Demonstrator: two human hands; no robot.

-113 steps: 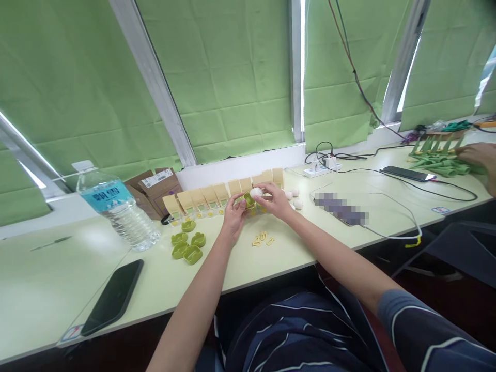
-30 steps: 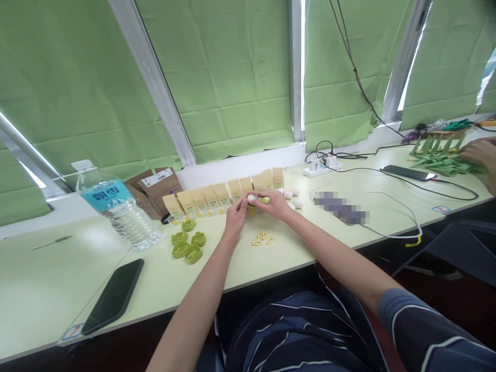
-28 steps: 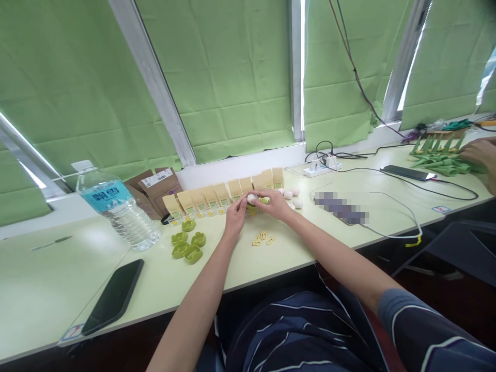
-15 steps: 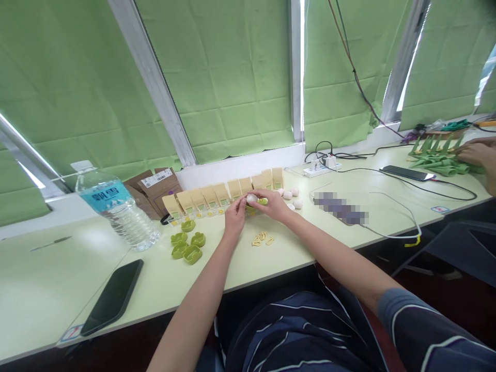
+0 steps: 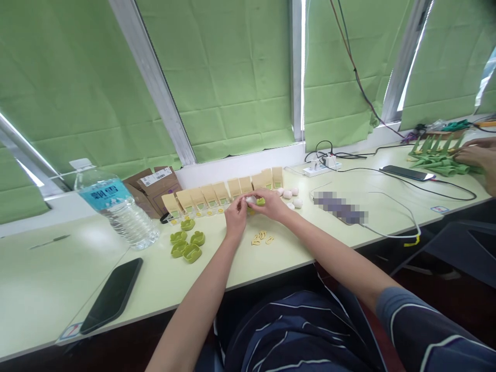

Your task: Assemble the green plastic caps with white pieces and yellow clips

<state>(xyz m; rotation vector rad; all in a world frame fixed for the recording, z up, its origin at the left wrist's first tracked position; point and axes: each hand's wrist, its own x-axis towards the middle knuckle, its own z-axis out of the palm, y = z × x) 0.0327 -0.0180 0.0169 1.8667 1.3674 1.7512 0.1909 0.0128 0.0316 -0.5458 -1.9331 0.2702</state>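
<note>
My left hand (image 5: 235, 217) and my right hand (image 5: 271, 202) meet over the pale green table (image 5: 294, 243), both pinched on a small white and green piece (image 5: 253, 199). Behind them stands a row of tan cards (image 5: 217, 195) with green and yellow parts in front. Several green shells (image 5: 187, 244) lie to the left of my left hand. Small yellow clips (image 5: 262, 239) lie just in front of my hands. White egg-like pieces (image 5: 291, 195) sit to the right of my right hand.
A water bottle (image 5: 116, 205) stands at left, a black phone (image 5: 112, 294) near the front edge. Brown boxes (image 5: 155, 183) sit by the window. A power strip (image 5: 321, 165), cables and a second phone (image 5: 406, 173) lie right. Another person's hand (image 5: 478, 155) rests on green pieces (image 5: 437, 157) far right.
The white piece was held above the green part earlier; now both hands have lowered slightly and press the pieces together. The rest has not moved.
</note>
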